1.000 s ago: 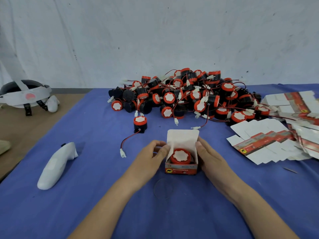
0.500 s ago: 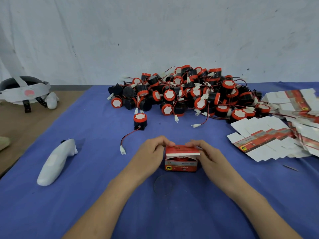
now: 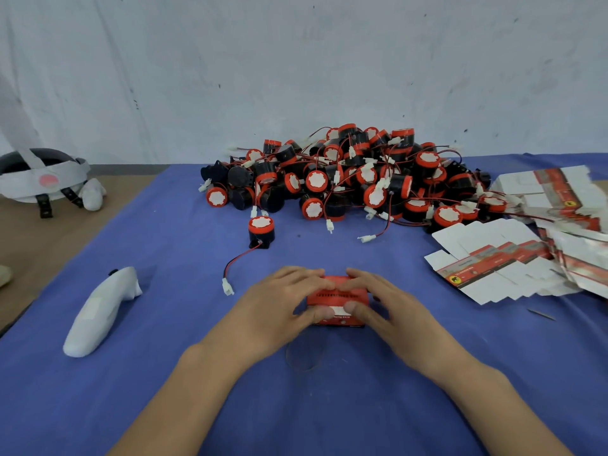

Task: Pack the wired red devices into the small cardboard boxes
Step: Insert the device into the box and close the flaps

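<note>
- Gripping from both sides, the left hand (image 3: 279,307) and the right hand (image 3: 394,307) hold a small red-and-white cardboard box (image 3: 339,296) resting on the blue table cloth (image 3: 164,390). The fingers of each curl over its top and the thumbs press its near face.
- The box top lies flat. The hands cover both its ends, and its contents are hidden.
- One round red-and-black wired device (image 3: 261,230) stands alone beyond the left hand. Its lead trails to a white plug (image 3: 227,287) just beside that hand.
- A tangled heap of like red devices (image 3: 345,179) occupies the far side of the cloth.
- Flat, unfolded white-and-red box blanks (image 3: 493,268) are stacked to the right, apart from the right hand.
- A white handheld controller (image 3: 102,311) lies to the left, and a white-and-black headset (image 3: 42,179) sits off the cloth on a brown surface.
</note>
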The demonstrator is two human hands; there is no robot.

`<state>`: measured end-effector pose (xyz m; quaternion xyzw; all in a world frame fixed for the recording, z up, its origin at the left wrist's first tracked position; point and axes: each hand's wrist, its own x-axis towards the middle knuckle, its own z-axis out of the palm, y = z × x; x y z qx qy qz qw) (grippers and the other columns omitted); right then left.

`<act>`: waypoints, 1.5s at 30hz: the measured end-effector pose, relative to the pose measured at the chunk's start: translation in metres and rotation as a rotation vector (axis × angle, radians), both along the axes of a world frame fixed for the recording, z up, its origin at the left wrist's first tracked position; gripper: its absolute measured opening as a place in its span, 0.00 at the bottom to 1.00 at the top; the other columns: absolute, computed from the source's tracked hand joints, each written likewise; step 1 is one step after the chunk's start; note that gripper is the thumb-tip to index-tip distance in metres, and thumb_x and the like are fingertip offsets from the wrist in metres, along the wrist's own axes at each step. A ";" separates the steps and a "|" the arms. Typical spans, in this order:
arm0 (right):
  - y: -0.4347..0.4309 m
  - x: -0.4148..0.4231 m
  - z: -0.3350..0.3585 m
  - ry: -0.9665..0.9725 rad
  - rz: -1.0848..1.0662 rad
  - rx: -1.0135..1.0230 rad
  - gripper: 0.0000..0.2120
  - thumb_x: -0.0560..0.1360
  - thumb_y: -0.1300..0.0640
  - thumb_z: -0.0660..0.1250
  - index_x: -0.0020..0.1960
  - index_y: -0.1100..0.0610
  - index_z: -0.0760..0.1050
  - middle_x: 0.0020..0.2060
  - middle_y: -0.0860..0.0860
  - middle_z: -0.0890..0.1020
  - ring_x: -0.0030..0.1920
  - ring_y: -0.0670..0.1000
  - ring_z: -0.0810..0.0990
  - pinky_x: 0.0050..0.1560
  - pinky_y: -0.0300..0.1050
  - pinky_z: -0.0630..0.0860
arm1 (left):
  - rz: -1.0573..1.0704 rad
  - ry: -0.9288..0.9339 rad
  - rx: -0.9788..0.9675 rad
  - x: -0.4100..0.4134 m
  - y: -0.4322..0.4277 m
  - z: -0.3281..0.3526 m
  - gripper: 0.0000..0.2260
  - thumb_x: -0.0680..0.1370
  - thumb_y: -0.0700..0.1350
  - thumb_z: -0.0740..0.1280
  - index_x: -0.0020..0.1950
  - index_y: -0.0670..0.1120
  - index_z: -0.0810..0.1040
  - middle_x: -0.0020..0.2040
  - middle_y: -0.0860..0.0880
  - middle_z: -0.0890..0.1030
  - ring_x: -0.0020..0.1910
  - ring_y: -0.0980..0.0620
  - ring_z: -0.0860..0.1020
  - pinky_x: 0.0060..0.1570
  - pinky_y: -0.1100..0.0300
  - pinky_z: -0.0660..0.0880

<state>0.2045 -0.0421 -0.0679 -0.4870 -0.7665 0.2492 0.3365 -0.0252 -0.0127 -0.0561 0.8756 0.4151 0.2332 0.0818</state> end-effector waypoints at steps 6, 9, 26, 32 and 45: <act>0.002 -0.005 0.005 0.131 -0.065 -0.009 0.13 0.76 0.32 0.56 0.55 0.30 0.75 0.62 0.26 0.74 0.61 0.33 0.76 0.54 0.27 0.73 | 0.008 -0.135 -0.101 0.004 -0.003 0.003 0.26 0.77 0.69 0.52 0.68 0.61 0.75 0.68 0.61 0.76 0.67 0.65 0.69 0.64 0.65 0.70; 0.002 -0.007 0.004 0.136 -0.091 -0.005 0.12 0.75 0.31 0.57 0.53 0.29 0.76 0.62 0.28 0.76 0.60 0.34 0.77 0.54 0.29 0.74 | 0.008 -0.214 -0.153 0.006 -0.002 0.005 0.20 0.77 0.67 0.55 0.64 0.62 0.75 0.62 0.65 0.77 0.61 0.64 0.73 0.58 0.67 0.72; -0.006 0.002 0.006 -0.130 -0.048 0.039 0.18 0.72 0.30 0.55 0.60 0.26 0.73 0.71 0.23 0.60 0.69 0.37 0.70 0.63 0.41 0.75 | 0.018 -0.195 -0.181 -0.003 -0.002 -0.002 0.05 0.79 0.62 0.63 0.53 0.65 0.74 0.66 0.71 0.71 0.65 0.76 0.65 0.61 0.67 0.67; -0.013 0.007 0.009 -0.464 -0.045 0.114 0.24 0.78 0.38 0.51 0.74 0.32 0.63 0.76 0.31 0.48 0.74 0.46 0.68 0.65 0.45 0.71 | -0.001 -0.105 -0.085 -0.010 -0.006 -0.003 0.10 0.77 0.65 0.61 0.56 0.66 0.72 0.70 0.72 0.67 0.68 0.74 0.64 0.61 0.70 0.67; -0.017 0.006 0.004 -0.359 -0.075 0.118 0.23 0.76 0.38 0.50 0.70 0.30 0.63 0.78 0.36 0.57 0.73 0.45 0.69 0.65 0.46 0.75 | 0.028 -0.256 -0.129 -0.008 -0.009 -0.010 0.13 0.75 0.66 0.61 0.56 0.70 0.78 0.69 0.71 0.69 0.67 0.68 0.69 0.59 0.59 0.76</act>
